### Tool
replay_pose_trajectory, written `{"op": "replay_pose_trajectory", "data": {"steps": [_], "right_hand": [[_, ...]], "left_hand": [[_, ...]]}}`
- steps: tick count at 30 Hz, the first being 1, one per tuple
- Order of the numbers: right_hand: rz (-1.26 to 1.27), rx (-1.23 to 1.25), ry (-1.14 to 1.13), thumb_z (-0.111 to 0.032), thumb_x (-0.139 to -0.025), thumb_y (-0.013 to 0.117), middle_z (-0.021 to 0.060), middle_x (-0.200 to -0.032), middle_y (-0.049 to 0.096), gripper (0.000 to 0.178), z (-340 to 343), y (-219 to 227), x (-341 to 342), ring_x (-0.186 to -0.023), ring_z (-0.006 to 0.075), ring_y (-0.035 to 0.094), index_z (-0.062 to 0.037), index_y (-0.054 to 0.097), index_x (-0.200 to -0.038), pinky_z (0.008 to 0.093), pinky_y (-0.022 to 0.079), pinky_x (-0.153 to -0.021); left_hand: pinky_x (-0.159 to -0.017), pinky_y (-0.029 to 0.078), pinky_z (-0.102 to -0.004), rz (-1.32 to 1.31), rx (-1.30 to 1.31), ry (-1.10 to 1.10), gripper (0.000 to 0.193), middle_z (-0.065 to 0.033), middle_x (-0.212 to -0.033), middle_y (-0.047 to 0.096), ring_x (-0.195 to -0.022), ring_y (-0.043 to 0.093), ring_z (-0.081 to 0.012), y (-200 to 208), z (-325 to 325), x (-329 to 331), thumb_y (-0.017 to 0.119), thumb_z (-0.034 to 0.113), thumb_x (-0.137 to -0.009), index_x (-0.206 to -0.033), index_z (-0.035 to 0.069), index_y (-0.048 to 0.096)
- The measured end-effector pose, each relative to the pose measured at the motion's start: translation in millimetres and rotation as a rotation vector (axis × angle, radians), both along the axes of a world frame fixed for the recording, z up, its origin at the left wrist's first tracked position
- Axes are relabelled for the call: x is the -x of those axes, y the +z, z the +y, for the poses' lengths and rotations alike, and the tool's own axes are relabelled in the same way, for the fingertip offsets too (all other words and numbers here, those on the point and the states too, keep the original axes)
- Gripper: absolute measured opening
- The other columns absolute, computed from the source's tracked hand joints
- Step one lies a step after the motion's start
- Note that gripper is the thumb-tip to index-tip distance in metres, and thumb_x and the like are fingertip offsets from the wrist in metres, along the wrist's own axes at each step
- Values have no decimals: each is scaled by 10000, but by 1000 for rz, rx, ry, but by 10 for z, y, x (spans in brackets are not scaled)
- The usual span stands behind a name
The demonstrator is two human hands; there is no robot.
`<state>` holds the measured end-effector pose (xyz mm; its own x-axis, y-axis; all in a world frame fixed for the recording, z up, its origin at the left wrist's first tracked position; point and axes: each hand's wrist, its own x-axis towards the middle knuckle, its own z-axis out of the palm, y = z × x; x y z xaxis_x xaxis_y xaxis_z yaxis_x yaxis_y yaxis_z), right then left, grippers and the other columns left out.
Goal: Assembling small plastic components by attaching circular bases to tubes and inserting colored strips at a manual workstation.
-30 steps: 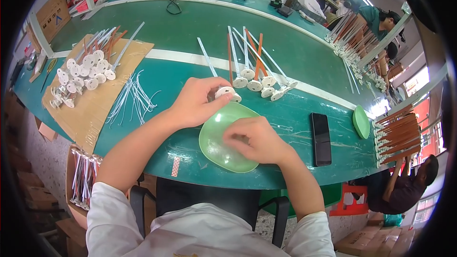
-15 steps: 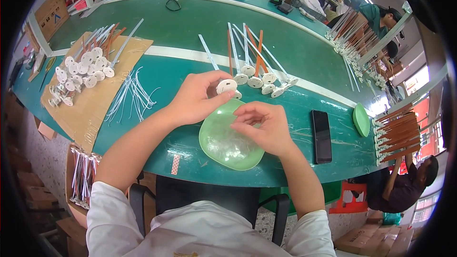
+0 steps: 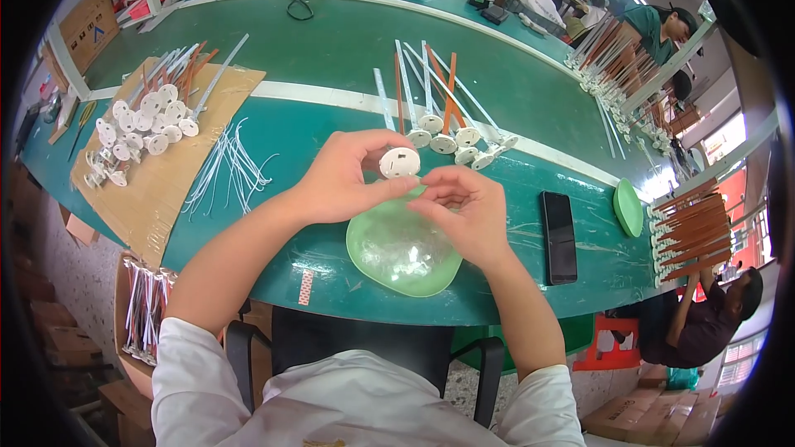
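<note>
A long green workbench curves through this busy workshop. On the left, a cardboard sheet lies on it, carrying a heap of white discs with pale and brown strips pointing to the far side. Just right of the sheet, thin white cords lie loosely fanned. The person's left hand pinches a white slotted disc above the far edge of a green dish, its thumb along the near side; a pale strip rises behind that hand. Farther back stands a cluster of similar discs with strips. The right hand is beside the disc, fingers curled and tips drawn together; I can't tell whether they grip anything. Farther right lie a black phone and a smaller green dish.
</note>
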<state>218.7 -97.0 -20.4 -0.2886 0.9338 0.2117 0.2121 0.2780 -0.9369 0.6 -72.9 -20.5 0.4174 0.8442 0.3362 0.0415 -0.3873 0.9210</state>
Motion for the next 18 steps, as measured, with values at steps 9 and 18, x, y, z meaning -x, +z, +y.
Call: {"op": "replay_pose_trajectory", "data": {"steps": [9,18], "right_hand": [[22,-47,-27,48,-791,808,81,-906,726,275,8,0,-10,-822,119,719,-9,624,-988,245,577,-735],[-183,-93,51,-33,-849,782,90,-934,743,215,7,24,-1,-835,129,720,38,702,-1035,251,580,-750]], "left_hand": [[-869,558,-289,150,4,-29,297,-61,-1057,713,-948,678,-115,31,25,7,776,57,-857,-1135,5,686],[-849,525,-265,28,-36,6,274,-53,-1062,700,-956,643,-102,-1,23,-4,741,41,-880,-1142,-2,675]]}}
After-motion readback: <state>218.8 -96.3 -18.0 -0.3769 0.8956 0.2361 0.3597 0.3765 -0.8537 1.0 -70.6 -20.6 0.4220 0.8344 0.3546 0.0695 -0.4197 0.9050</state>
